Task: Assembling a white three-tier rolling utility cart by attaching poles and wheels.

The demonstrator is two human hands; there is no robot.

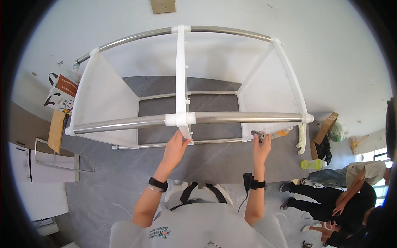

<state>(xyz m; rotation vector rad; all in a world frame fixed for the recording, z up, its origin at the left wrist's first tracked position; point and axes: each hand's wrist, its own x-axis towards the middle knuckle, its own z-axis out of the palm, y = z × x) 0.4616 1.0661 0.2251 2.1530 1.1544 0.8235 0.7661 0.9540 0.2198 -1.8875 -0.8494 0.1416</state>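
A rack of shiny metal tubes (248, 118) joined by white plastic connectors (180, 119) stands on the grey table, with white side panels (108, 99) at both ends. From front to back across its middle runs a white plastic crossbar (180, 70) with small pegs along one side. My left hand (175, 148) is closed on a white plastic upright (185, 132) just below the front middle connector; its fingertips are partly hidden. My right hand (261, 152) holds a short metal tube (259, 134) between thumb and fingers, in front of the right panel, apart from the rack's front top tube.
An orange-labelled bottle (283, 132) lies behind my right hand. A yellow-green drink bottle (313, 164) is at the table's right edge, near a loose white plastic part (301, 138). Bags (62, 91) and a wooden board (57, 130) are at left. Several people (331, 194) are at right.
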